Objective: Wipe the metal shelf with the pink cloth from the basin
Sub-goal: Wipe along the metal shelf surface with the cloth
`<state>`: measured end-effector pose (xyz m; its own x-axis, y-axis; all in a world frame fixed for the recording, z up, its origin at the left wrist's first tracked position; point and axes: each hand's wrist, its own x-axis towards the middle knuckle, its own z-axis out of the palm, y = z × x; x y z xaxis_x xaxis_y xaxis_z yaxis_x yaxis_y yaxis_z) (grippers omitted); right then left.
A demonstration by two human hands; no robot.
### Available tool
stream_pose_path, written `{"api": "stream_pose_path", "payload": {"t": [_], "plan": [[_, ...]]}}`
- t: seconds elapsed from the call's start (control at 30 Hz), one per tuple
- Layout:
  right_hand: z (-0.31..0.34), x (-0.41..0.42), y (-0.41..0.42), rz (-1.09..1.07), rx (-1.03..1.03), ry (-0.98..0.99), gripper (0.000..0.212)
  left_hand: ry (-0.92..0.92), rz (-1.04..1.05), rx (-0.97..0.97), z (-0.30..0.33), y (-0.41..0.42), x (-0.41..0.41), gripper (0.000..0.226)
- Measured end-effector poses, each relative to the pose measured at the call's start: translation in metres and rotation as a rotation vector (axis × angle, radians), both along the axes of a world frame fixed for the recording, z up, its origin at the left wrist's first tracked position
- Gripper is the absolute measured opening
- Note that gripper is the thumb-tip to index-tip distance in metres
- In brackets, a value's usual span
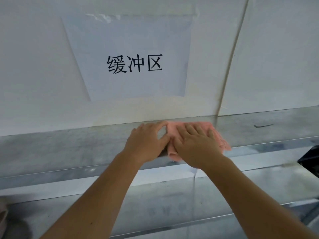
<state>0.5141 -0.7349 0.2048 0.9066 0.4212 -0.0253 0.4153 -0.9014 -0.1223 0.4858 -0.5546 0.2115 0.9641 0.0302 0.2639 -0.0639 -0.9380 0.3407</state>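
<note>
The pink cloth (pixel 172 131) lies spread on the top level of the metal shelf (pixel 60 149), close to the white wall. My right hand (pixel 196 144) lies flat on top of the cloth and presses it down with straight fingers. My left hand (pixel 147 140) rests beside it on the cloth's left edge, thumb and forefinger spread. A fold of the cloth hangs over the shelf's front lip between my two hands. The basin is not in view.
A paper sign (pixel 131 56) with black characters is taped to the wall above the shelf. A lower shelf level (pixel 164 204) runs beneath my forearms. A dark opening (pixel 310 157) shows at the right edge. A small dark mark (pixel 262 125) lies on the shelf to the right.
</note>
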Motion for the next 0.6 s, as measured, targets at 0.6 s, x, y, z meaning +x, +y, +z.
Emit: {"api": "stream_pose_path", "payload": {"t": [0.6], "plan": [[0.012,0.033,-0.052,0.007,-0.007,0.039,0.069,0.047,0.065,0.077,-0.001,-0.076,0.011,0.053]]}}
